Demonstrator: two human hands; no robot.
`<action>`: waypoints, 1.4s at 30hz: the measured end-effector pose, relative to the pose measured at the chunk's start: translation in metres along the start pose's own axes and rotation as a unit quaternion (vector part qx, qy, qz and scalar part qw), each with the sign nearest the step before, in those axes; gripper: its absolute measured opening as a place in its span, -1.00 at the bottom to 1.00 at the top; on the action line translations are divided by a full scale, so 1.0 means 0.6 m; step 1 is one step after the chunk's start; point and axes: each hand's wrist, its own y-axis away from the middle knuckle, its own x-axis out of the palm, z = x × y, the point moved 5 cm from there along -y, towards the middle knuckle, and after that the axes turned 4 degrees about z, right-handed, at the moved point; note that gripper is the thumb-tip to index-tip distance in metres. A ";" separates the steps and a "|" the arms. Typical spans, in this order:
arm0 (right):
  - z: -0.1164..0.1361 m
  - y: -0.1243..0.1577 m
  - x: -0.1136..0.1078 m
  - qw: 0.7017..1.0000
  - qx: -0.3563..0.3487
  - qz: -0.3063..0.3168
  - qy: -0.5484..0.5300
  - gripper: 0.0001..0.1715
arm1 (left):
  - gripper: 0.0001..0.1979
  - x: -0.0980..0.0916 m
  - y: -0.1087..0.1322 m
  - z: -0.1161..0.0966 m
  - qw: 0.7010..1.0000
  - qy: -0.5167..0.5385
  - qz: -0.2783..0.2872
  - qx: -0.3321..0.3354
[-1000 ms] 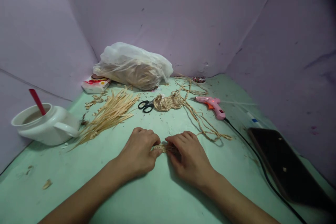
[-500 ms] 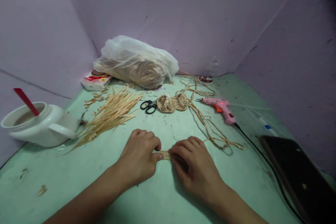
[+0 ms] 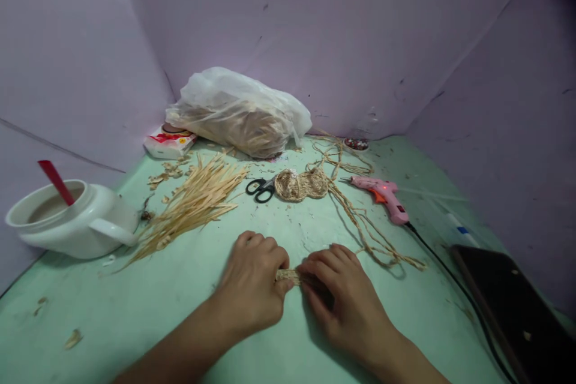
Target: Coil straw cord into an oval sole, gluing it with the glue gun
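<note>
A short woven strip of straw-coloured fibre [image 3: 288,276] lies low over the table between my hands. My left hand [image 3: 254,285] pinches its left end between thumb and curled fingers. On the right end, the fingers and thumb of my right hand [image 3: 344,300] close round it and hide the rest of the strip. Beyond the hands sits a coiled braided piece [image 3: 301,185] with two rounded lobes. Black-handled scissors [image 3: 261,189] lie against its left side, and braided cords [image 3: 364,231] trail from its right.
A pink glue gun [image 3: 382,192] with a black cable and a dark phone [image 3: 508,306] lie to the right. Dry straw strips [image 3: 193,204] and a white pot [image 3: 99,216] with a red stick are left. Behind stand a plastic bag [image 3: 243,117] and a bead dish [image 3: 356,144].
The whole view has shifted slightly, so things appear a little lower and further right. My left hand has rolled and tightened on the strip; the right keeps its grip.
</note>
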 end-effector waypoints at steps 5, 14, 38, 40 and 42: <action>0.000 0.002 -0.003 1.000 0.008 0.010 0.010 -0.78 | -0.93 0.007 -0.006 0.006 1.000 0.027 0.001 -0.016; -0.026 0.012 -0.050 1.000 -0.014 -0.004 0.017 -0.70 | -0.65 -0.042 -0.012 0.024 0.992 0.100 0.079 0.020; -0.057 0.031 -0.074 0.991 0.026 0.122 0.042 -0.69 | -0.86 0.006 0.005 -0.039 0.989 0.010 -0.079 0.122; -0.057 0.031 -0.071 0.990 0.030 0.138 0.031 -0.72 | -0.86 0.011 0.003 -0.053 0.987 -0.027 -0.078 0.138; -0.058 0.030 -0.068 0.989 0.029 0.144 0.025 -0.74 | -0.85 0.021 -0.002 -0.065 0.986 -0.050 -0.056 0.149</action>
